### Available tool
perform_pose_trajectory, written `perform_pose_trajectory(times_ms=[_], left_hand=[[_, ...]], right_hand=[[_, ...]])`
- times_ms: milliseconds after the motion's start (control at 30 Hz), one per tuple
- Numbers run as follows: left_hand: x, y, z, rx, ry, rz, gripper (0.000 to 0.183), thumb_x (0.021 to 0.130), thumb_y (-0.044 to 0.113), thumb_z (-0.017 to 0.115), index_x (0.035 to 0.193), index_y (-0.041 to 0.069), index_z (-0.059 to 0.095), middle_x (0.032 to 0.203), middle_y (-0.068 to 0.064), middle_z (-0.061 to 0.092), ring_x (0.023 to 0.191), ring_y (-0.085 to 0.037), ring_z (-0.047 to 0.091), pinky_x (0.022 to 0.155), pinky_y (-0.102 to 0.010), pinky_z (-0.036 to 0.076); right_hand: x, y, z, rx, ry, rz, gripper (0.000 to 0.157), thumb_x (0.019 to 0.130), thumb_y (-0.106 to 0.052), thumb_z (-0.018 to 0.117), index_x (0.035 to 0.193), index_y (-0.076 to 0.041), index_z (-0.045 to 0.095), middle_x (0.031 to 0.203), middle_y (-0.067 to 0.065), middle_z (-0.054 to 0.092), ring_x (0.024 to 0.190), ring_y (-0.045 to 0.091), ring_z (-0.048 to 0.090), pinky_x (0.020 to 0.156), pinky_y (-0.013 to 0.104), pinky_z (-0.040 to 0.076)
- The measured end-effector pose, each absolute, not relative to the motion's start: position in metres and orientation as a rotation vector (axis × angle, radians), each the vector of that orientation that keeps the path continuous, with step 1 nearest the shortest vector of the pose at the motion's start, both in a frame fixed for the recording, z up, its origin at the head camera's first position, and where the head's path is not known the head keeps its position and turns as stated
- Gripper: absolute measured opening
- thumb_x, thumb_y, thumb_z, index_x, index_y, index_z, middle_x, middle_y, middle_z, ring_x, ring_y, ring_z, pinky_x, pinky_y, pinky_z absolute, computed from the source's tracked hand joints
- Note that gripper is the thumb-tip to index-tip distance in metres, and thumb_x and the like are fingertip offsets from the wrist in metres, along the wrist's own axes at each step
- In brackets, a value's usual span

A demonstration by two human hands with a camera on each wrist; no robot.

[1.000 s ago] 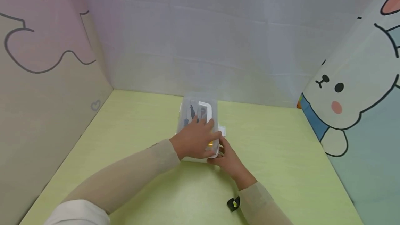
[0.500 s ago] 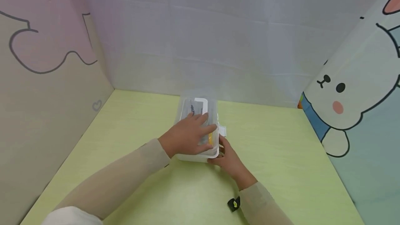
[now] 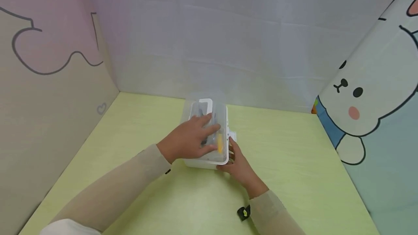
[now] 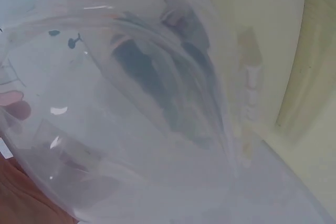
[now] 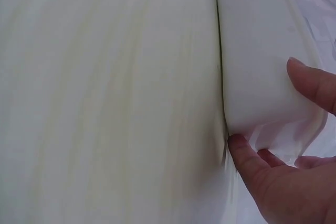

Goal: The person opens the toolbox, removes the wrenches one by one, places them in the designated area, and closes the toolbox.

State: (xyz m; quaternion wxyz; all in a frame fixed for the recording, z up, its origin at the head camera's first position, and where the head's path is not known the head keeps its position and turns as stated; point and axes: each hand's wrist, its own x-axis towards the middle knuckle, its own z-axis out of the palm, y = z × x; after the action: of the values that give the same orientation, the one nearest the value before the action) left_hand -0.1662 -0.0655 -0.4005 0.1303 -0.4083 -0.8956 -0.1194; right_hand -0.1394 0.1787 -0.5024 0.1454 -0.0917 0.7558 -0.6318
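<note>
A white plastic box (image 3: 200,164) with a clear lid (image 3: 187,111) stands at the back of the table. A white handle (image 3: 206,101) sits on the lid. My left hand (image 3: 186,139) lies over the lid with its fingers spread and fairly straight. Clear plastic fills most of the left wrist view, with blurred dark items showing through it. My right hand (image 3: 240,169) grips the near right corner of the box, thumb on the front face and fingers along the side. Inside the box a yellow item (image 3: 220,143) shows; the left hand hides other contents.
A white latch (image 3: 232,135) sticks out on the right side of the box. The light green table (image 3: 294,162) is bounded by a pale back wall (image 3: 202,46) and printed side panels. A small black piece (image 3: 244,213) shows beside the right sleeve.
My left hand has moved left, and the lid's handle has shifted left and back with it. More of the yellow item shows. The right hand keeps its place on the box.
</note>
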Motion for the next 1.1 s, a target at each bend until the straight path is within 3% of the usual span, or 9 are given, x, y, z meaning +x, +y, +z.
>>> perform_pose_trajectory(times_ms=[267, 533, 900, 1033, 1100], left_hand=[[-0.167, -0.072, -0.403, -1.154, -2.563, -0.42, 0.059, 0.099, 0.05, 0.063, 0.146, 0.014, 0.058, 0.152, -0.024, 0.048, 0.129, -0.045, 0.055, 0.1, -0.054, 0.051], [-0.167, -0.084, -0.401, -1.103, -2.55, -0.477, 0.061, 0.098, 0.047, 0.065, 0.148, 0.014, 0.056, 0.153, -0.024, 0.047, 0.134, -0.041, 0.052, 0.1, -0.053, 0.051], [-0.179, -0.11, -0.402, -1.049, -2.446, -0.691, 0.059, 0.097, 0.041, 0.068, 0.147, 0.015, 0.052, 0.155, -0.021, 0.045, 0.132, -0.038, 0.054, 0.097, -0.052, 0.053], [-0.184, -0.116, -0.403, -1.032, -2.404, -0.751, 0.058, 0.1, 0.043, 0.062, 0.147, 0.013, 0.05, 0.155, -0.02, 0.045, 0.133, -0.038, 0.053, 0.097, -0.054, 0.052], [-0.186, -0.118, -0.404, -1.02, -2.397, -0.767, 0.06, 0.103, 0.052, 0.052, 0.148, 0.012, 0.049, 0.155, -0.02, 0.044, 0.134, -0.038, 0.052, 0.096, -0.054, 0.053]], right_hand=[[-0.139, 0.178, -0.5, -0.295, 2.193, -1.809, 0.114, 0.083, 0.007, 0.081, 0.167, -0.018, 0.008, 0.161, 0.021, 0.03, 0.139, 0.042, 0.043, 0.098, 0.039, 0.052], [-0.139, 0.175, -0.495, -0.269, 2.209, -1.794, 0.111, 0.083, 0.009, 0.08, 0.167, -0.026, 0.017, 0.162, 0.014, 0.032, 0.139, 0.039, 0.045, 0.1, 0.041, 0.052], [-0.148, 0.172, -0.495, -0.226, 2.19, -1.854, 0.11, 0.083, 0.011, 0.08, 0.167, -0.022, 0.017, 0.162, 0.017, 0.03, 0.138, 0.041, 0.045, 0.097, 0.039, 0.054], [-0.152, 0.169, -0.495, -0.206, 2.201, -1.851, 0.112, 0.082, 0.011, 0.08, 0.167, -0.023, 0.016, 0.163, 0.016, 0.03, 0.137, 0.04, 0.046, 0.097, 0.038, 0.054], [-0.154, 0.168, -0.494, -0.2, 2.207, -1.85, 0.112, 0.082, 0.01, 0.081, 0.167, -0.023, 0.016, 0.162, 0.016, 0.031, 0.137, 0.04, 0.047, 0.097, 0.038, 0.054]])
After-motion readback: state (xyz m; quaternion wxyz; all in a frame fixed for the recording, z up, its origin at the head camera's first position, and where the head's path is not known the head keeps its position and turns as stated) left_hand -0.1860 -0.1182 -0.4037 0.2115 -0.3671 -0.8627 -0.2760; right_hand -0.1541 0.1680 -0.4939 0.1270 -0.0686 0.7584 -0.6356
